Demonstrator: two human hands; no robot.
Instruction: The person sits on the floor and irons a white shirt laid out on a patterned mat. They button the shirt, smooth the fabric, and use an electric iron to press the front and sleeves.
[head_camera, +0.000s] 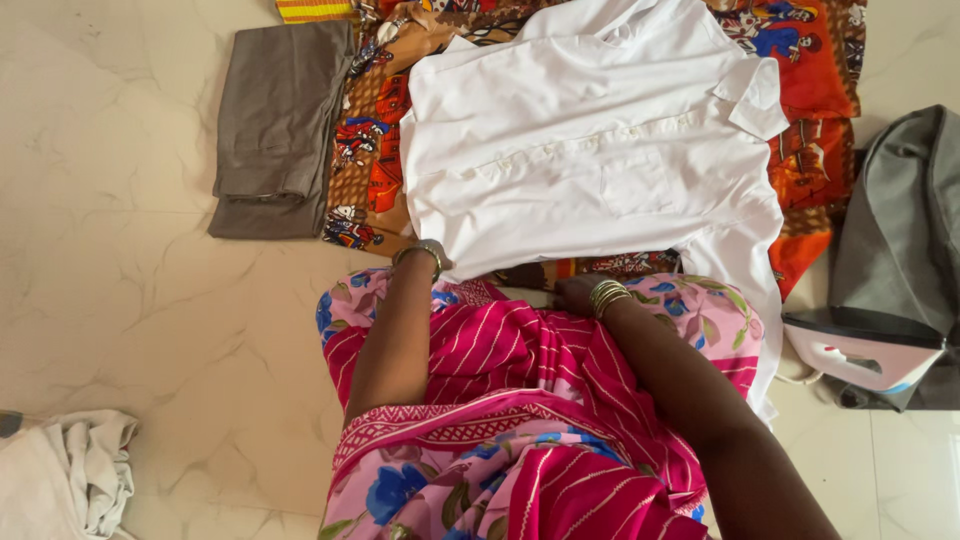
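Note:
A white button-up shirt (590, 140) lies spread flat, front side up, on a patterned orange and brown cloth (365, 150) on the floor. My left hand (428, 256), a watch on its wrist, reaches the shirt's near left corner, and its fingers are hidden under the fabric. My right hand (577, 294), with gold bangles on the wrist, is curled at the shirt's near hem over my lap. A pink and blue flowered wrap (500, 400) covers my legs.
Folded grey-brown trousers (275, 125) lie left of the cloth. An iron (860, 350) rests at the right beside a grey garment (905, 230). A crumpled white cloth (65, 480) sits at the bottom left on the pale marble floor (120, 300).

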